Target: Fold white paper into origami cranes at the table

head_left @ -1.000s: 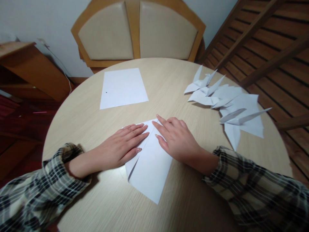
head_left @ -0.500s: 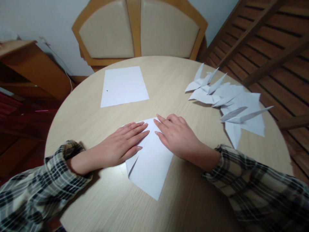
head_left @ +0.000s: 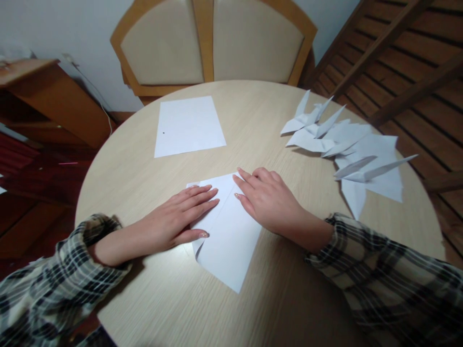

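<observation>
A partly folded white sheet of paper (head_left: 227, 241) lies on the round wooden table (head_left: 275, 299) in front of me. My left hand (head_left: 177, 219) rests flat on the sheet's left flap, fingers stretched out and together. My right hand (head_left: 269, 200) presses on the sheet's upper right part, its fingertips near the centre crease. Both hands lie on the paper and neither grips it.
A flat white sheet (head_left: 188, 125) with a small dark dot lies at the far left of the table. Several folded paper planes (head_left: 347, 149) are heaped at the right. A padded wooden chair (head_left: 213, 43) stands behind the table, with a wooden cabinet (head_left: 43, 96) at left.
My left hand has slid slightly back toward me along the left flap. The view has shifted a little; the right hand stays at the crease.
</observation>
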`<state>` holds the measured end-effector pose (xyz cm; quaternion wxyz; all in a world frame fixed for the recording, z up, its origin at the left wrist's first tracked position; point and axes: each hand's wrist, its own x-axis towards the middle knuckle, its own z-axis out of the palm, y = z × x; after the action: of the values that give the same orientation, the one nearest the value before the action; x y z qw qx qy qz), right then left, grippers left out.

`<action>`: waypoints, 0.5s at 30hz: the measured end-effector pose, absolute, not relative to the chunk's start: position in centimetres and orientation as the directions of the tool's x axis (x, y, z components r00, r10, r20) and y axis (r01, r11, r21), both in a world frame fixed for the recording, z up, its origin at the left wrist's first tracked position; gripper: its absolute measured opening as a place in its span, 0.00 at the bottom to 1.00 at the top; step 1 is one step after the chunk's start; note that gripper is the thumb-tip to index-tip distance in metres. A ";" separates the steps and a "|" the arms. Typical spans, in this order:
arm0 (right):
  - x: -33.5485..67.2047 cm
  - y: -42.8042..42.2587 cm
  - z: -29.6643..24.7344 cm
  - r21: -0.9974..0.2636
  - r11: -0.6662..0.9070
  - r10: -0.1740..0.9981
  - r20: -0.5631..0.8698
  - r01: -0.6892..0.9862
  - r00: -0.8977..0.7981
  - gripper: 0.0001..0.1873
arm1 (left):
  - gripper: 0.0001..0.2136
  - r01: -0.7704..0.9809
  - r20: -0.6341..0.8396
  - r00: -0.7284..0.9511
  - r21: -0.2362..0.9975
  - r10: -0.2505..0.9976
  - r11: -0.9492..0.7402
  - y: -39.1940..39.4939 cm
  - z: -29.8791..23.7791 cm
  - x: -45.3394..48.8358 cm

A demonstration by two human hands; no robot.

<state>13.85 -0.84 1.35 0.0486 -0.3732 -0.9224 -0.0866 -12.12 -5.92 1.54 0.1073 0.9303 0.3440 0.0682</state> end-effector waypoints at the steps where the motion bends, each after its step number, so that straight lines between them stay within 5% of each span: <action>1: 13.8 -0.9 1.4 0.126 0.705 0.681 0.154 0.698 -0.716 0.24 | 0.32 0.621 0.056 0.755 0.264 0.654 -0.739 -6.0 1.6 -12.2; 15: 13.9 -0.9 1.4 0.137 0.709 0.675 0.153 0.692 -0.722 0.23 | 0.48 0.594 0.025 0.773 0.324 0.634 -0.736 -6.2 1.6 -12.8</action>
<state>13.89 -0.86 1.43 0.0458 -0.3703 -0.9232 -0.0923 -12.79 -6.20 1.62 0.1505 0.9294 0.3303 0.0672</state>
